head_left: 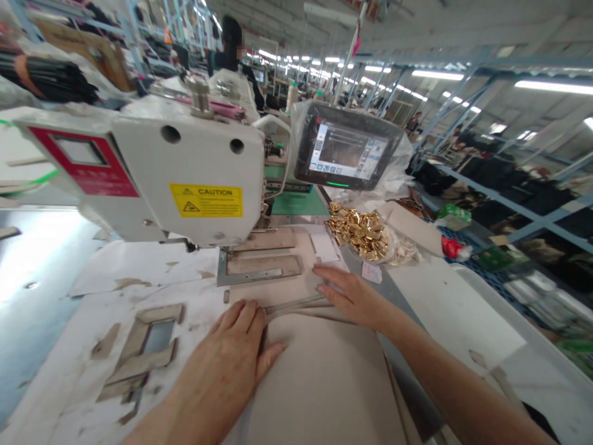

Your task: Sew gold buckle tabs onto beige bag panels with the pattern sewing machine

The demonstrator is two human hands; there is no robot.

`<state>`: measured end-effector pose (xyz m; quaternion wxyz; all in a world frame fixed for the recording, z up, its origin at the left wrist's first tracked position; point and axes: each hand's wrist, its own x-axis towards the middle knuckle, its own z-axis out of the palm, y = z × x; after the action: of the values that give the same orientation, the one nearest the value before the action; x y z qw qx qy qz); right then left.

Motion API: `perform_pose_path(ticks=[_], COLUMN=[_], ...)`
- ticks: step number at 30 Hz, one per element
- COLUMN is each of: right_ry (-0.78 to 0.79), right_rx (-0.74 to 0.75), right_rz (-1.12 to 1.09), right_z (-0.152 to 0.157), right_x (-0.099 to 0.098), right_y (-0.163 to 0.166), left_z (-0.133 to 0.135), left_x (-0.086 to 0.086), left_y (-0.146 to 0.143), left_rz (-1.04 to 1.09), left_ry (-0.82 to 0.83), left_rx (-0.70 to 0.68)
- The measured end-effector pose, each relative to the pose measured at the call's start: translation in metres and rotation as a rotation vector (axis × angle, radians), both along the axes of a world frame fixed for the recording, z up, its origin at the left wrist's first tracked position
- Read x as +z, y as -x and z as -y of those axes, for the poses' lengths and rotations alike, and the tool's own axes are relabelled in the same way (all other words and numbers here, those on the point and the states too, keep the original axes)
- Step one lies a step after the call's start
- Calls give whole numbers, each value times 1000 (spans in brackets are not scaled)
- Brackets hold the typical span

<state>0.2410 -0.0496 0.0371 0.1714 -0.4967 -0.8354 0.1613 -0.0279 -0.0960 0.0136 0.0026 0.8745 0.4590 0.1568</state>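
Note:
My left hand (231, 349) lies flat, fingers stretched forward and thumb spread over the left edge of a stack of beige panels (324, 377). My right hand (354, 298) reaches in from the right with its fingers apart. Its fingertips touch the right side of a beige panel (278, 290) lying flat under the sewing machine head (185, 167). A metal clamp frame (223, 269) rests on that panel, around a slotted area near the needle. A small white paper (324, 246) lies on the panel's far right part.
Gold-coloured metal pieces (359, 232) are heaped right of the machine, below a control screen (347, 148). Beige template pieces (143, 346) lie on white sheeting at left. A white tray (467, 309) stands at right. Another person (231, 46) is behind the machine.

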Motion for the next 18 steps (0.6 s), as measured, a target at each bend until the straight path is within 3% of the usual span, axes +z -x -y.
perform_pose_path(ticks=[5, 18], right_ry=[52, 21], right_rx=[82, 80], right_rz=[208, 329], right_z=[30, 28], right_x=[-9, -3], right_y=[-6, 2], left_z=[-4, -10], left_x=[2, 7], left_y=[0, 5], left_rz=[8, -26], left_ry=[68, 115], left_rx=[-53, -51])
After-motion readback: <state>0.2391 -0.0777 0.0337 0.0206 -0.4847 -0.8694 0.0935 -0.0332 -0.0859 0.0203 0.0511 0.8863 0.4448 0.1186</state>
